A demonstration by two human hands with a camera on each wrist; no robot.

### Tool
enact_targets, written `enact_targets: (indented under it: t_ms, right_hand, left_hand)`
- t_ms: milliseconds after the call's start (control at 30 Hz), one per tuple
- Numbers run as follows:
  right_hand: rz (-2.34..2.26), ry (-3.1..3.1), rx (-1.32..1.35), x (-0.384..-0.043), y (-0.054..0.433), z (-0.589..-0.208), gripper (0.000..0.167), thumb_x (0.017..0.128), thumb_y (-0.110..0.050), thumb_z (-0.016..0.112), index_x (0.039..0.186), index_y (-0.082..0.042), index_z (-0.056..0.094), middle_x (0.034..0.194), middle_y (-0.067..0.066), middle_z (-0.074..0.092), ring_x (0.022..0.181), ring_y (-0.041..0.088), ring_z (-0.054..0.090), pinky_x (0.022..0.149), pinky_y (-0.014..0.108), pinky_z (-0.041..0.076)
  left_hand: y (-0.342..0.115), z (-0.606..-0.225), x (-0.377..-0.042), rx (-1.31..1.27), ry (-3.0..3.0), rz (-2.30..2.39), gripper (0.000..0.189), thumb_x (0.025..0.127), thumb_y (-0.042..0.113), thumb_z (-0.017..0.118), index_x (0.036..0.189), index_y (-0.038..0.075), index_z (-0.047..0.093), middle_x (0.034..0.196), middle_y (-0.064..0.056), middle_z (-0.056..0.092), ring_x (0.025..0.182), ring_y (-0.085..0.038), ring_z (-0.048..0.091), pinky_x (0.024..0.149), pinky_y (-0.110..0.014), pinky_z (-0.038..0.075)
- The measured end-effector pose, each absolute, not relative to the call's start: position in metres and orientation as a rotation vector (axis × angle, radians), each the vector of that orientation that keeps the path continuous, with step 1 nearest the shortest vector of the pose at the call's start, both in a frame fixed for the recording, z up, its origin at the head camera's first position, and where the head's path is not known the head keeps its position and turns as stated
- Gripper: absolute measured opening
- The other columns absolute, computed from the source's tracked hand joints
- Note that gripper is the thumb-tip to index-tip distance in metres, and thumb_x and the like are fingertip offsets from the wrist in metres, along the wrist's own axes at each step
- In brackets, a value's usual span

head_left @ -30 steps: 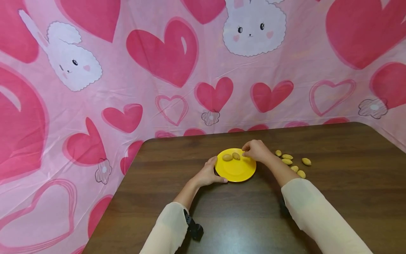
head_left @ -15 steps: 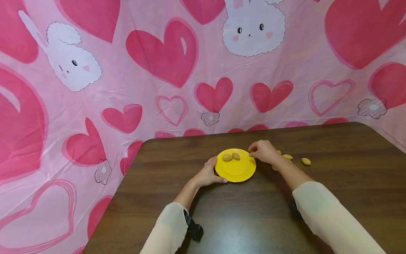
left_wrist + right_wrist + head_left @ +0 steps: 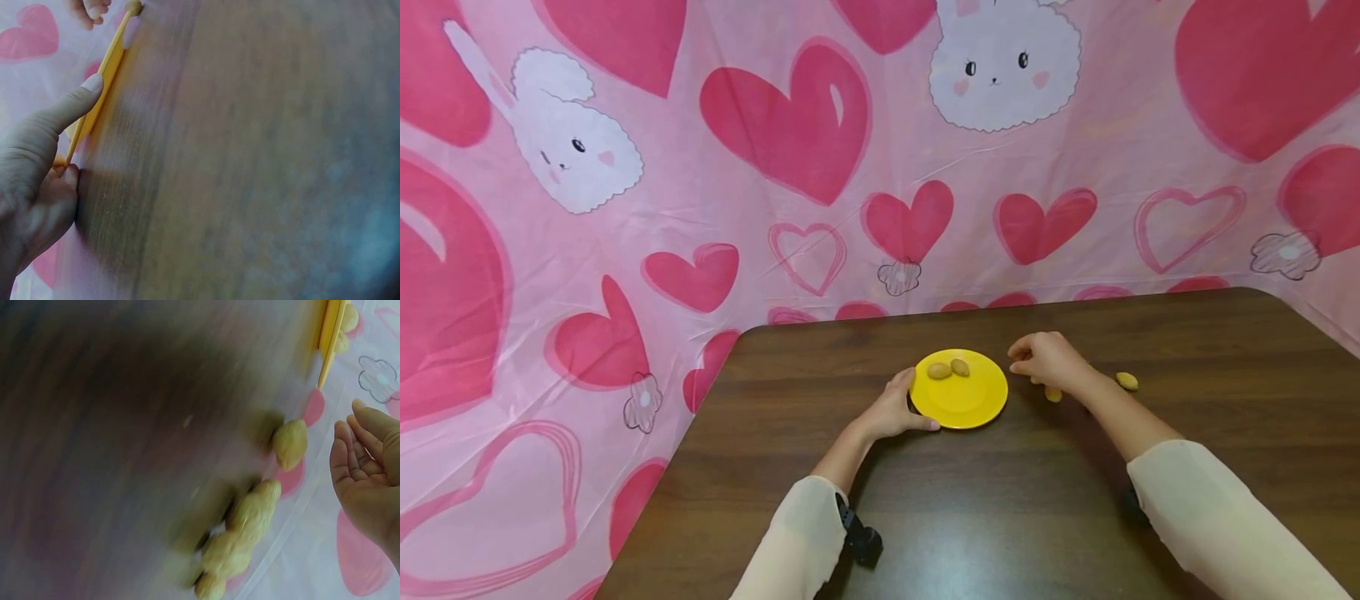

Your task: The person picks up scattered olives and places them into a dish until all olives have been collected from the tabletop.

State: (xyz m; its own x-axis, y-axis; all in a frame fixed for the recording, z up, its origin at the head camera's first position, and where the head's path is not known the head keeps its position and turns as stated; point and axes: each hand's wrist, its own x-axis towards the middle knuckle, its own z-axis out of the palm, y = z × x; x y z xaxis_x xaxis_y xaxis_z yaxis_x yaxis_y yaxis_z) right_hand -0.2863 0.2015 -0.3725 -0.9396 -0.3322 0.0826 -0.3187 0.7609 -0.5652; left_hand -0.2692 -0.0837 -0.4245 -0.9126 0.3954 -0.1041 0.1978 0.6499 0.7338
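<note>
A yellow plate (image 3: pixel 958 410) lies on the table with two small oval, yellow-brown, nut-like pieces (image 3: pixel 939 371) near its far rim. My left hand (image 3: pixel 891 408) holds the plate's left edge, thumb at the near rim; the left wrist view shows the thumb (image 3: pixel 81 100) against the rim. My right hand (image 3: pixel 1051 360) hovers just right of the plate, above more of the same pieces (image 3: pixel 1054 394). In the right wrist view its fingers are loosely bent, the thumb close to the fingertips, and nothing shows between them. The right hand and forearm hide part of the pile.
One oval piece (image 3: pixel 1127 382) lies apart, right of the right forearm. Several loose pieces (image 3: pixel 250 519) form a cluster in the right wrist view. The brown wooden table (image 3: pixel 970 517) ends at a pink heart-patterned cloth (image 3: pixel 820 125) behind.
My right hand has moved right, off the plate and over toward the loose pieces. The left hand and the plate with its two pieces have stayed in place.
</note>
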Motion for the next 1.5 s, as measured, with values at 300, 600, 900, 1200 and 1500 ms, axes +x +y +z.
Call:
enact_targets:
  t_ms: [300, 600, 900, 1200, 1500]
  right_hand:
    - [-0.877, 3.005, -0.629, -0.275, 0.228, -0.374, 0.025, 0.083, -0.009, 0.068, 0.101, 0.008, 0.066, 0.088, 0.011, 0.067, 0.079, 0.025, 0.061, 0.074, 0.042, 0.051]
    - [-0.873, 3.055, -0.591, -0.267, 0.251, -0.373, 0.023, 0.082, -0.009, 0.068, 0.098, 0.008, 0.067, 0.085, 0.010, 0.067, 0.079, 0.027, 0.061, 0.069, 0.041, 0.051]
    - [-0.816, 3.080, -0.521, -0.262, 0.277, -0.375, 0.023, 0.082, -0.009, 0.067, 0.097, 0.008, 0.066, 0.082, 0.009, 0.067, 0.076, 0.026, 0.061, 0.065, 0.041, 0.050]
    - [-0.767, 3.109, -0.476, -0.256, 0.306, -0.376, 0.026, 0.082, -0.011, 0.068, 0.097, 0.009, 0.065, 0.081, 0.012, 0.066, 0.073, 0.025, 0.060, 0.061, 0.038, 0.047]
    - [-0.729, 3.147, -0.448, -0.253, 0.326, -0.381, 0.026, 0.081, -0.013, 0.069, 0.095, 0.009, 0.065, 0.079, 0.013, 0.067, 0.077, 0.034, 0.060, 0.067, 0.048, 0.046]
  left_hand:
    - [-0.084, -0.424, -0.270, 0.477, 2.609, 1.118, 0.101, 0.070, 0.034, 0.080, 0.147, 0.008, 0.020, 0.150, -0.007, 0.019, 0.134, -0.023, 0.021, 0.108, -0.042, 0.020]
    - [-0.084, -0.424, -0.269, 0.486, 2.609, 1.116, 0.101, 0.070, 0.034, 0.080, 0.147, 0.009, 0.020, 0.150, -0.006, 0.019, 0.134, -0.022, 0.021, 0.108, -0.041, 0.020]
    - [-0.084, -0.424, -0.269, 0.487, 2.602, 1.124, 0.100, 0.071, 0.033, 0.080, 0.147, 0.008, 0.020, 0.151, -0.006, 0.018, 0.134, -0.022, 0.020, 0.109, -0.041, 0.020]
    - [-0.085, -0.425, -0.269, 0.493, 2.602, 1.128, 0.101, 0.071, 0.034, 0.080, 0.147, 0.008, 0.020, 0.150, -0.006, 0.018, 0.134, -0.022, 0.020, 0.108, -0.041, 0.020]
    - [-0.085, -0.424, -0.269, 0.506, 2.599, 1.137, 0.099, 0.071, 0.033, 0.080, 0.147, 0.007, 0.021, 0.150, -0.007, 0.019, 0.134, -0.024, 0.021, 0.108, -0.042, 0.021]
